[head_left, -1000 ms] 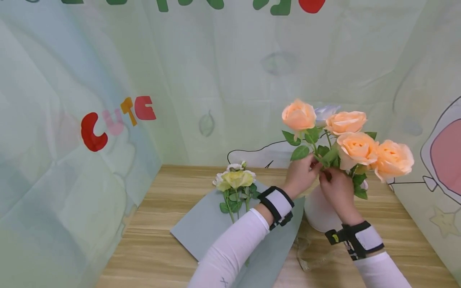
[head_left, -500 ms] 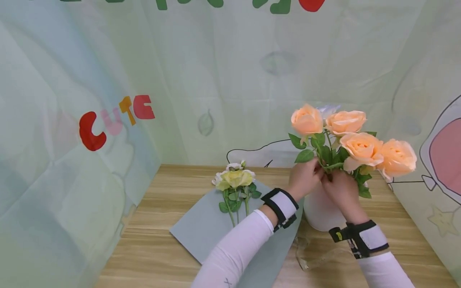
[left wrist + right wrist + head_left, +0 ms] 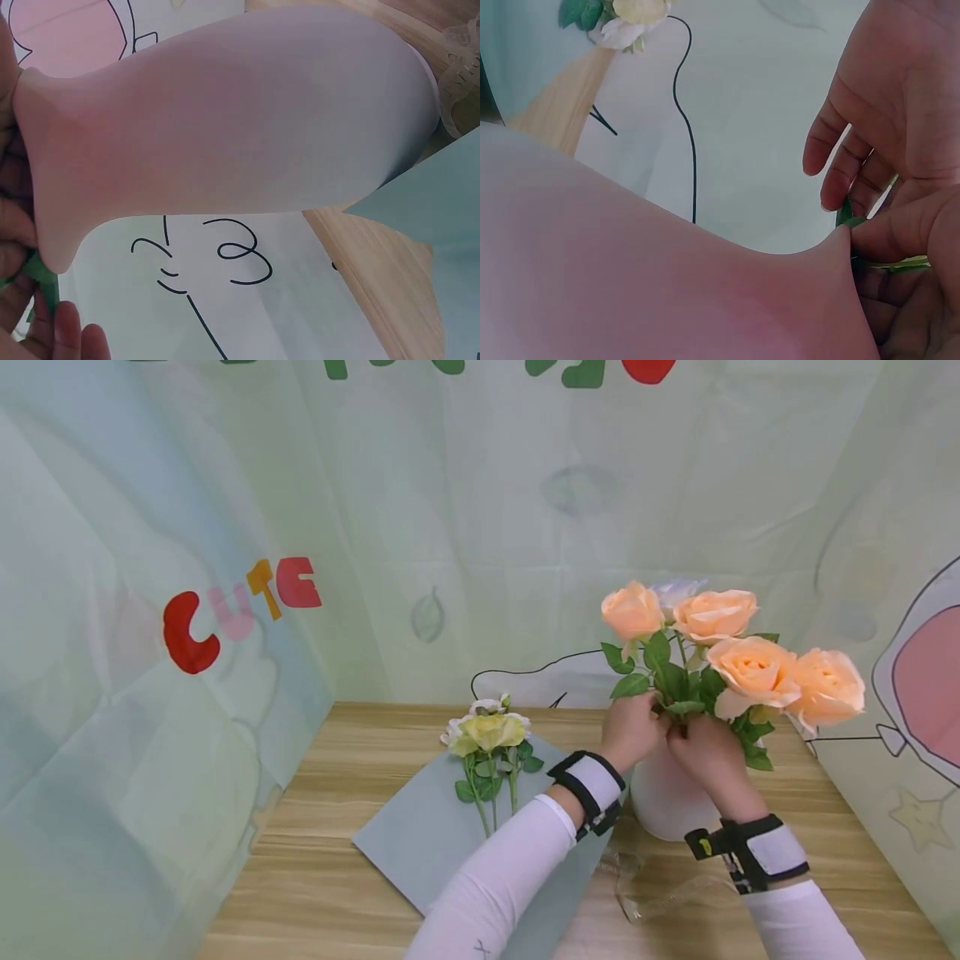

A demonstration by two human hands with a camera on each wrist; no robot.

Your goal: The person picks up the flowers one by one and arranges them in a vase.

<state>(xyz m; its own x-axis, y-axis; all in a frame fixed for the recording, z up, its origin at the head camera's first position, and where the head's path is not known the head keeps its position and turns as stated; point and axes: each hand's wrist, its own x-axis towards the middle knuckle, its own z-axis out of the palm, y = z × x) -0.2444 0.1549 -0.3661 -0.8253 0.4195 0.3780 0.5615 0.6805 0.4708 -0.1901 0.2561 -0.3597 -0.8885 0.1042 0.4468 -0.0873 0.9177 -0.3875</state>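
Note:
Both hands work at the mouth of a pale vase [image 3: 667, 802], which shows a flared, pinkish rim in the wrist views. My left hand [image 3: 632, 731] pinches the leafy stem of a peach rose [image 3: 632, 611] at the left of the bunch. Close beside it, my right hand [image 3: 711, 758] pinches a green stem [image 3: 900, 264] right at the rim, thumb against fingers. Several other peach roses [image 3: 753, 670] and a pale lilac flower [image 3: 675, 591] rise above the vase. The lower stems are hidden by the hands and vase.
Left of the vase, grey-blue wrapping paper [image 3: 420, 835] lies on the wooden table [image 3: 300, 860]. A yellow flower [image 3: 493, 732] and whitish flowers [image 3: 454, 735] rest on it. A sheer ribbon [image 3: 630, 906] lies before the vase. Printed cloth [image 3: 465, 527] encloses the back and sides.
The left peach rose has shifted right and lower, closer to the bunch. Both hands have come down a little toward the vase mouth. Flowers on the paper stay put.

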